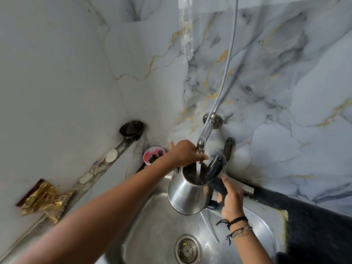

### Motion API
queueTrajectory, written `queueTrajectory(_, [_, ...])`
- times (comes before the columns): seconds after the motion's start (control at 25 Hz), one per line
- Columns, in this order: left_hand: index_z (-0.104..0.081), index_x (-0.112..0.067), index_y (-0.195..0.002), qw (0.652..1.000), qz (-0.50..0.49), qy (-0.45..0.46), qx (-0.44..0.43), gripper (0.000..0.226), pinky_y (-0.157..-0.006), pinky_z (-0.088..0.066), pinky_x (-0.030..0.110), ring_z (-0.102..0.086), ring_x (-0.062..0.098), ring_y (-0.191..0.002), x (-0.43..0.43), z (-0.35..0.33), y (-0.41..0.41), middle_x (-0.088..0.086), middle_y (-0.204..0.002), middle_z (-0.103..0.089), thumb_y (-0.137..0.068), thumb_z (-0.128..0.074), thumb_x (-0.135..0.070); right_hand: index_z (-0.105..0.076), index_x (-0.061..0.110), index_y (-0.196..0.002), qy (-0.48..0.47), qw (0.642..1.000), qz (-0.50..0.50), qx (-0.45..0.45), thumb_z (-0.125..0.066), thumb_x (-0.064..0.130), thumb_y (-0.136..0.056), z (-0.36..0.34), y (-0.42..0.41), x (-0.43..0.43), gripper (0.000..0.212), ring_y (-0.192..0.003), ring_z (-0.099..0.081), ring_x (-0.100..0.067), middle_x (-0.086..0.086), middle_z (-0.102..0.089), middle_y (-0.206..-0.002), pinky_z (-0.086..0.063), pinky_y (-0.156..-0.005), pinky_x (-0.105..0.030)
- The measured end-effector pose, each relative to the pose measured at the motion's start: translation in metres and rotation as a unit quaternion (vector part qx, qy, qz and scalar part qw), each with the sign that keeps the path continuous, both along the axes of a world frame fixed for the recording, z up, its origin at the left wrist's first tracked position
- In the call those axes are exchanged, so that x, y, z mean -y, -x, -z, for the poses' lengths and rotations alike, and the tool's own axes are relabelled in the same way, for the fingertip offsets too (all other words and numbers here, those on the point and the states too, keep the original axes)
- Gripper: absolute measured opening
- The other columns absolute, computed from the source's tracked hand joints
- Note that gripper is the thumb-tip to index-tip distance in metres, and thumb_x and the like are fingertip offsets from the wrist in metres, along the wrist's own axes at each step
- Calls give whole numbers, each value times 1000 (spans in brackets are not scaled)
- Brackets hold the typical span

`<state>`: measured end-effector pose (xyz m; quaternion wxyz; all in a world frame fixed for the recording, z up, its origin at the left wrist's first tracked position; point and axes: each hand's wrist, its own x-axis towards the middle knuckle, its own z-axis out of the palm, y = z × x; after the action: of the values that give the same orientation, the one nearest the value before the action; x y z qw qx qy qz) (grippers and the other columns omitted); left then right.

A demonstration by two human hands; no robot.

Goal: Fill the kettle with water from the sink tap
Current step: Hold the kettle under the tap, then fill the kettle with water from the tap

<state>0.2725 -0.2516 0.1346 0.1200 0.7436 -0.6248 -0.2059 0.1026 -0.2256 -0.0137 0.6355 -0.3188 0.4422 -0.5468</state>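
Observation:
A steel kettle [185,193] with a black handle hangs above the steel sink [152,235], its black lid [214,168] flipped open. My right hand [231,199] grips the kettle's handle. The chrome tap [204,133] curves out from the marble wall, and a stream of water runs from its spout into the kettle's mouth. My left hand [183,153] is closed around the tap's spout end just above the kettle.
The sink drain [187,249] lies below the kettle. A pink cup [153,155] stands behind the sink on the left. A gold wrapper [44,201] and a black scrubber [131,129] sit on the left ledge. Black countertop [314,225] runs along the right.

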Motion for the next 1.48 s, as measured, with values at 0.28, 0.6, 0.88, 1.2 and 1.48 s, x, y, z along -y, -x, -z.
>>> queueTrajectory(0.28, [-76,-26,-96,997,17,27,-75,40,-111,-30,58,-58,20,-111,-4,4,-11,-6,-103,-68,-77,-75,-61,-61,-13,-76,28,999,7,-18,-73,35,-74,-2,6,2,49,-46,-41,-20,-10,-45,-61,-35,-47,-27])
queueTrajectory(0.6, [-58,-16,-63,982,-39,102,153,57,-114,-15,57,-55,26,-107,-8,2,23,2,-84,-59,-78,-67,-71,-55,-26,-94,27,1000,-8,7,-69,19,-86,7,14,1,48,-77,-59,-33,-25,-59,-86,-48,-71,-39])
queueTrajectory(0.88, [-57,-10,-129,972,-48,215,84,57,-119,-14,54,-45,29,-136,-54,-6,33,14,-140,-55,-101,-39,-57,-71,2,-73,37,999,-17,-24,-75,33,-74,-1,36,-14,31,-68,-64,-24,-17,-65,-71,-50,-64,-34])
queueTrajectory(1.2, [-16,-6,-158,918,309,170,182,109,-124,7,40,0,23,-154,-141,22,63,13,-166,-9,-81,-67,-65,-72,17,-53,65,995,29,-70,-74,37,-69,-43,89,-58,26,-53,-55,-9,7,-61,-53,-44,-57,-27])
queueTrajectory(1.48, [1,0,-156,943,250,209,76,133,-125,1,34,3,28,-154,-187,6,118,16,-165,7,-67,-89,-41,-54,18,-41,122,985,39,-115,-75,47,-62,-95,147,-105,41,-43,-38,-14,5,-42,-44,-31,-44,-22])
